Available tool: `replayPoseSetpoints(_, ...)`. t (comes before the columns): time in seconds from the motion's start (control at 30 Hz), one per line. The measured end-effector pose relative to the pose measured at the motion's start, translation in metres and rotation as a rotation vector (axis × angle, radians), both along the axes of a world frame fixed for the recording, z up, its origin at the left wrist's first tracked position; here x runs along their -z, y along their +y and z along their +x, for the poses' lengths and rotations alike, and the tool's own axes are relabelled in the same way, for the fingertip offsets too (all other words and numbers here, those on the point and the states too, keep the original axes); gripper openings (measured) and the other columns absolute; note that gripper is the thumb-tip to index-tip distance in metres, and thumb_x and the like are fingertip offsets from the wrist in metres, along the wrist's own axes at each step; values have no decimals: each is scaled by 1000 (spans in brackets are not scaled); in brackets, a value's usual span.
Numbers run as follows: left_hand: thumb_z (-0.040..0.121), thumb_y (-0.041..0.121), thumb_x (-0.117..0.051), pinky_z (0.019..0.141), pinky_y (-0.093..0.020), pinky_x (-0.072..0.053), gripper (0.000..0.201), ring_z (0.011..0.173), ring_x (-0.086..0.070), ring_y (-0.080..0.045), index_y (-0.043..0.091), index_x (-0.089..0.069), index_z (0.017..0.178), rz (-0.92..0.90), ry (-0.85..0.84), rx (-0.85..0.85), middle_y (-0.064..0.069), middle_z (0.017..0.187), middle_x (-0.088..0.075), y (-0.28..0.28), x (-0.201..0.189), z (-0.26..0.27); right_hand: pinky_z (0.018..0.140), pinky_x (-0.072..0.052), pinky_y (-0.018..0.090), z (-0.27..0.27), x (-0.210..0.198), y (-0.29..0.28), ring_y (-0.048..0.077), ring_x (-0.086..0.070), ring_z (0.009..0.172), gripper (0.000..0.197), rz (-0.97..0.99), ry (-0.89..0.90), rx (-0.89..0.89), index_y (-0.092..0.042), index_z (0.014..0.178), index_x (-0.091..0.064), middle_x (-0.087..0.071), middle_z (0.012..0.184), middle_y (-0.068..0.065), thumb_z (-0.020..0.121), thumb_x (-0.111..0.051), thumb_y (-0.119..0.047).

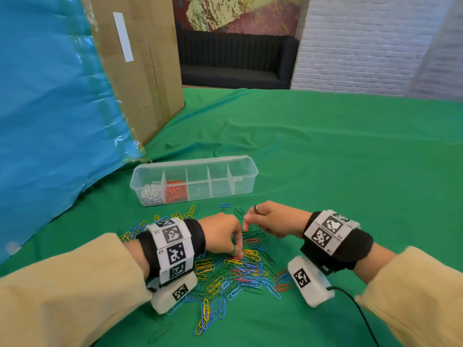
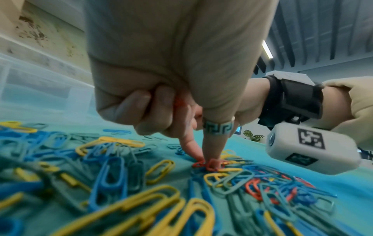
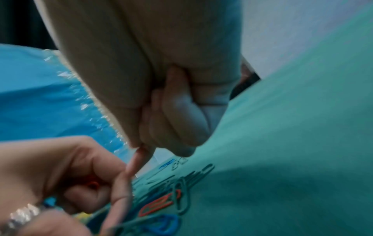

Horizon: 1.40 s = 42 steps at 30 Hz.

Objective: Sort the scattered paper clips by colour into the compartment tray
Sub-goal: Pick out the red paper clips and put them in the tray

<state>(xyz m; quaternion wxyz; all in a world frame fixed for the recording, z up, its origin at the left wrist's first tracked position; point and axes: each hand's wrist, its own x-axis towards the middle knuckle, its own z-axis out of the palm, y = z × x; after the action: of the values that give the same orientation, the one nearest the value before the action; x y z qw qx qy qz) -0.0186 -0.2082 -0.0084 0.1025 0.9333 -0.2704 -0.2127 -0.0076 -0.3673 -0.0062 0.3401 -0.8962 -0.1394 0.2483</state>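
Beige sleeves fill the lower corners of the head view, each wrist carrying a black band with white coded markers. Between them, on the green-clothed worktop, lies the loose heap of yellow, blue, green and red wire paper clips.

Left hand: two fingertips are pressed down onto a red paper clip at the heap's far side — a pinching grip on that clip. The other fingers are curled into the palm, with further red visible inside them. A patterned ring sits on one extended finger.

Right hand: held just above the heap, close to the left hand, fingers curled in and one thin fingertip pointing down. Whether anything lies inside that grip cannot be told; the right wrist view is blurred.

Clear plastic compartment tray: stands beyond the heap, well apart from both hands. Its leftmost compartment holds white paper clips; the next holds red-orange paper clips. The remaining compartments are too faint to judge.

A tall cardboard box and blue sheet stand at far left.
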Motion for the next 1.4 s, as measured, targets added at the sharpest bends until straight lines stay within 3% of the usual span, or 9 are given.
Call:
replayPoseSetpoints(0.23,86,34,-65,50,-15,-31,25,54,-40,-2,11,-69,95,5,130,-85,-8,88,-67,7,3,5,48,-29,18,1,2,4,3,-40,53,16,-414,-238,-178,-18,94,-68,-43,59,-10,82,-69,-29)
replayPoseSetpoints(0.33,89,35,-60,53,-16,-32,16,57,-39,-1,21,-57,81,-102,174,-150,7,70,-52,18,-2,8,49,-30,19,1,4,2,2,-39,53,20,-419,-261,-165,-18,94,-67,-43,60,-10,81,-69,-34)
replayPoseSetpoints(0.63,91,9,-52,45,-14,-27,17,46,-29,-3,13,-48,75,-817,744,-504,2,73,-55,42,-6,3,47,-29,14,-3,3,-5,3,-38,52,11,-424,-199,-205,-20,85,-59,-42,59,-11,88,-63,-30)
replayPoseSetpoints(0.77,91,-2,-45,41,-14,-26,16,45,-27,-4,8,-56,97,-1014,883,-655,1,69,-49,42,-8,4,46,-30,10,-4,0,-7,2,-37,51,10,-409,-187,-203,-19,83,-56,-41,57,-11,90,-59,-25)
replayPoseSetpoints(0.87,83,6,-42,39,-15,-22,10,43,-27,-6,11,-51,83,-1085,1056,-729,3,61,-39,39,-11,6,44,-28,14,-4,0,-9,7,-32,46,19,-294,-86,-155,-16,74,-52,-39,56,-6,92,-53,-21)
replayPoseSetpoints(1.0,80,18,-43,35,-16,-19,14,38,-27,-7,16,-40,67,-1095,1179,-742,5,54,-29,36,-8,7,37,-14,14,-5,-1,-12,6,-18,42,31,266,325,104,-20,65,-31,-23,59,-3,94,-35,-13)
replayPoseSetpoints(1.17,99,19,-36,34,-13,-15,26,36,-19,-4,14,-51,79,-789,877,-693,8,52,-23,28,-4,3,37,-14,13,-12,0,-17,4,-21,42,27,640,600,266,-18,69,-33,-33,57,-5,95,-32,-13)
replayPoseSetpoints(1.3,94,16,-50,43,-6,-32,16,44,-41,4,17,-66,96,-238,246,-244,4,63,-53,21,-10,-7,39,-18,15,-18,4,-16,5,-21,44,26,403,356,193,-17,73,-35,-34,61,-3,99,-37,-13)
replayPoseSetpoints(1.4,86,27,-64,47,-13,-30,18,50,-43,4,19,-65,102,-46,147,-127,11,63,-48,19,-11,-10,42,-29,16,-21,5,-15,8,-28,49,25,155,187,142,-17,76,-38,-35,66,-1,100,-40,-22)
